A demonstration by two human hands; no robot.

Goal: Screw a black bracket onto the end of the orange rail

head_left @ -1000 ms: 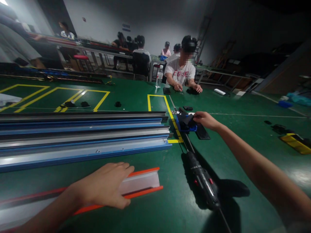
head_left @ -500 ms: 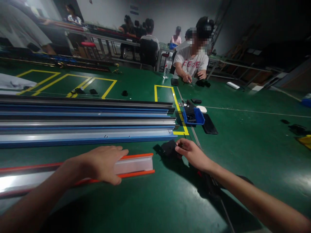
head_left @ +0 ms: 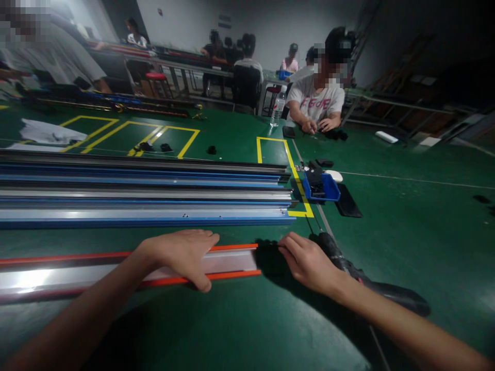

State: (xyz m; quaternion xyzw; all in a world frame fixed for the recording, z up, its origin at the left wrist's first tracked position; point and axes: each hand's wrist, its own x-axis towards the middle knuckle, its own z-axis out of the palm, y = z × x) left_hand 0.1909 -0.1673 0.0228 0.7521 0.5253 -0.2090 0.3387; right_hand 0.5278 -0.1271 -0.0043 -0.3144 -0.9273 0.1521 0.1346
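The left fingers (head_left: 204, 282) lie spread on the orange-edged rail (head_left: 232, 263), the right fingers (head_left: 289, 246) pinch a black part (head_left: 267, 253), and blue-edged rails (head_left: 240, 213) and a drill (head_left: 335, 251) sit near.

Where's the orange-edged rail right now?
In the head view, the orange-edged rail lies at lower left, beneath the left hand, on the near side of the blue rails.

This is a workshop: a broad green worktop (head_left: 232, 330) carries yellow tape outlines (head_left: 189, 144) at 10 o'clock, long metal rails (head_left: 116, 214) at 9 o'clock, an orange-edged channel (head_left: 229, 263) at 8 o'clock, a blue parts bin (head_left: 331, 186) at 3 o'clock and a black power tool (head_left: 353, 270) at 4 o'clock. Behind, towards 11 o'clock, people sit along another bench (head_left: 185, 65), with 1 red stool (head_left: 155, 76) near it.
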